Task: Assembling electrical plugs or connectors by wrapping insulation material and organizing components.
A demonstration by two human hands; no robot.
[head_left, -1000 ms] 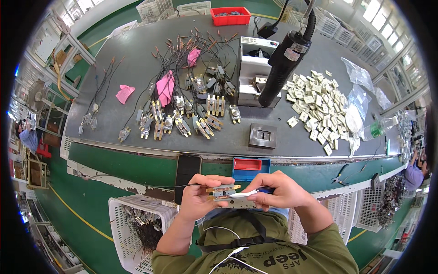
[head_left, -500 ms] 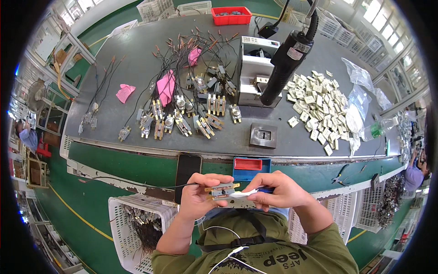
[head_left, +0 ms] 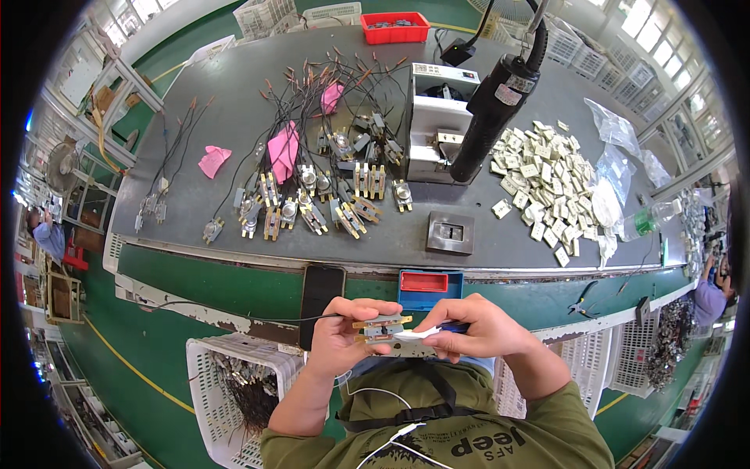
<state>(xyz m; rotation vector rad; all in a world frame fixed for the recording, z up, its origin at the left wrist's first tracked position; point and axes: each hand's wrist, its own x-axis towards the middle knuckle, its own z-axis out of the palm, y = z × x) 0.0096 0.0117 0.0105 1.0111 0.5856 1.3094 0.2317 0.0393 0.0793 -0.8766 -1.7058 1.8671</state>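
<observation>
My left hand (head_left: 337,338) grips the wired switch part (head_left: 380,327); my right hand (head_left: 476,328) pinches a white tool (head_left: 418,333) against it, needing steady alignment.

**Materials and Surface Finish**

The switch assembly (head_left: 380,328) shows brass-coloured metal strips with a dull shine and a thin black insulated wire. The workbench (head_left: 234,102) top is grey, matt and scuffed. The white basket (head_left: 209,367) is perforated plastic. The bin (head_left: 394,27) is glossy red plastic. The bags (head_left: 617,129) are clear, crinkled film. The sleeves are olive cloth.
</observation>
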